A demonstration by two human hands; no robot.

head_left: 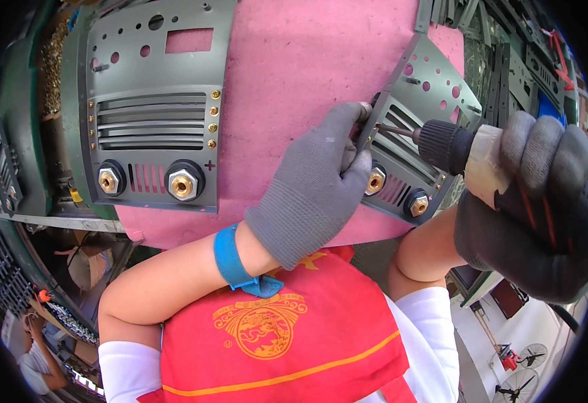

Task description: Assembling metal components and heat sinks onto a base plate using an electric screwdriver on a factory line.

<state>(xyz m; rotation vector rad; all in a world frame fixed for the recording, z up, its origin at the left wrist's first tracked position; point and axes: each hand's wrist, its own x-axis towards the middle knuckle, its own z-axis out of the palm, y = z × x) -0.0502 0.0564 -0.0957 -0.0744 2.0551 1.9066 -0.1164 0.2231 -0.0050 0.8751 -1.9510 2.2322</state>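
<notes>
My left hand (312,191), in a grey knit glove with a blue wrist strap, grips the left edge of a dark grey metal panel (401,94). That panel lies tilted and carries slatted vents, holes and two brass-centred round connectors. My right hand (542,174), also gloved, is closed around an electric screwdriver (445,145) with a black nose and pale tape on its body. Its bit points left, with the tip at a brass screw near my left fingers; whether it is seated there I cannot tell. Part of the panel is hidden behind the screwdriver.
Another similar panel (126,84) lies on the left of the pink work mat (294,60), with brass screws along the vents. Stacked dark metal parts (509,74) crowd the far right. A bin of small brass-coloured pieces (55,64) stands far left. Another person (38,352) is at lower left.
</notes>
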